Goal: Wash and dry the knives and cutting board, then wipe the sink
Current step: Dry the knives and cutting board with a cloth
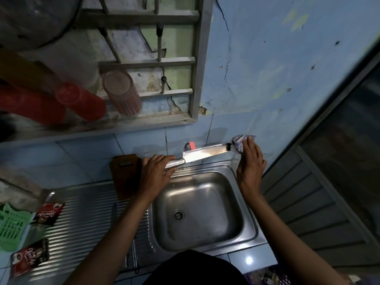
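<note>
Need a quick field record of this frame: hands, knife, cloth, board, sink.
left hand: left hand grips the knife handle
right hand: right hand holds the cloth at the blade tip
knife: knife held roughly level above the back rim of the sink, tip to the right
cloth: checked cloth bunched around the blade tip
cutting board: cutting board stands leaning against the tiled wall, left of the basin
sink: sink basin holds no items
stage: drying the knife; sink wipe not yet started
</note>
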